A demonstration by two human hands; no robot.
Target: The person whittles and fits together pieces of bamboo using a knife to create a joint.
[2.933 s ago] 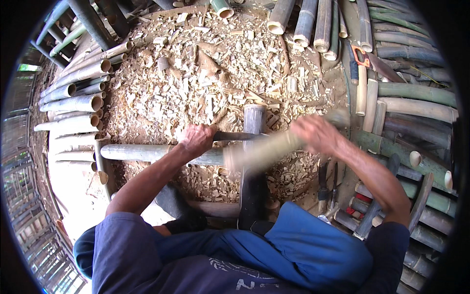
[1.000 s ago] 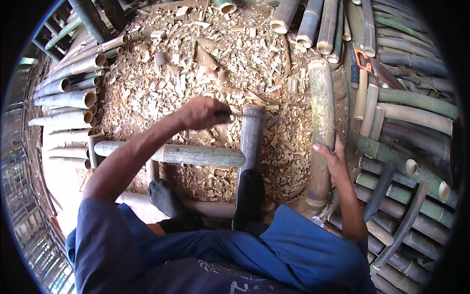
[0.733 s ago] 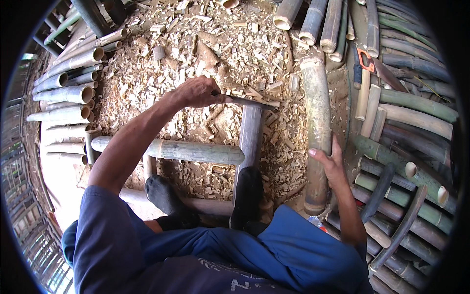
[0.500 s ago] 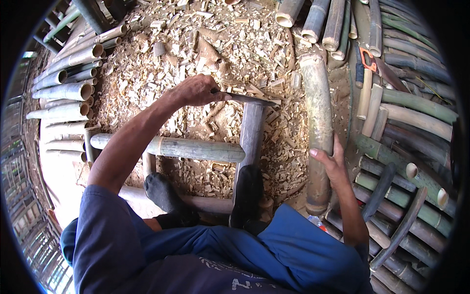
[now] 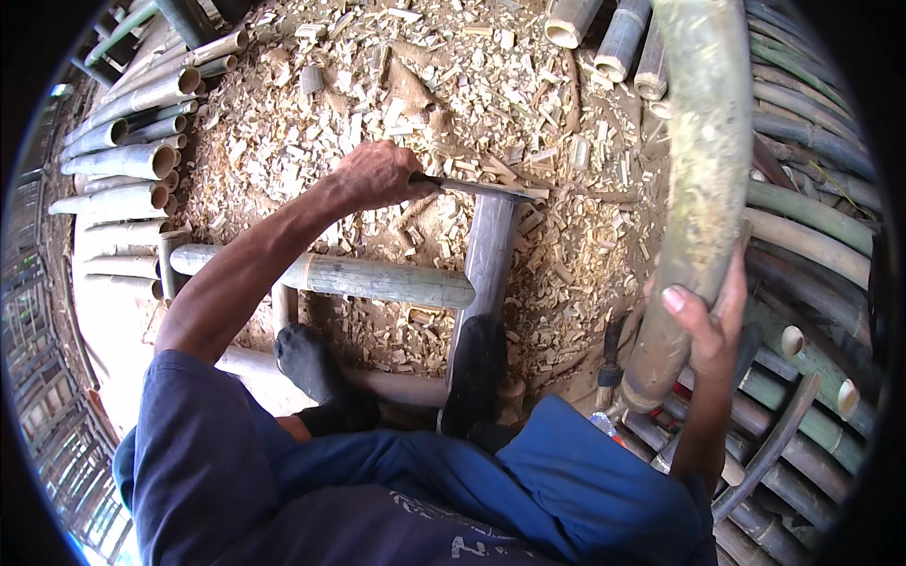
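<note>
My left hand is closed round the dark handle of a long knife. The knife's blade points right and its tip lies over the far end of a grey bamboo piece. In my right hand is a thick bamboo pole, gripped near its lower end with the thumb on top. The pole slants up and away, tilted to the right, its far end out of the picture. A pale green bamboo bar butts against the grey piece. One black-socked foot presses on the grey piece.
Wood chips cover the ground. Cut bamboo lengths are stacked at the left, more poles lie at the far right, and a bamboo rack stands near right. A dark-handled tool with a pale frayed end lies beside the pole.
My right hand has lifted the bamboo pole off the ground and moved it right, uncovering the dark-handled tool. My left hand with the knife has hardly moved.
</note>
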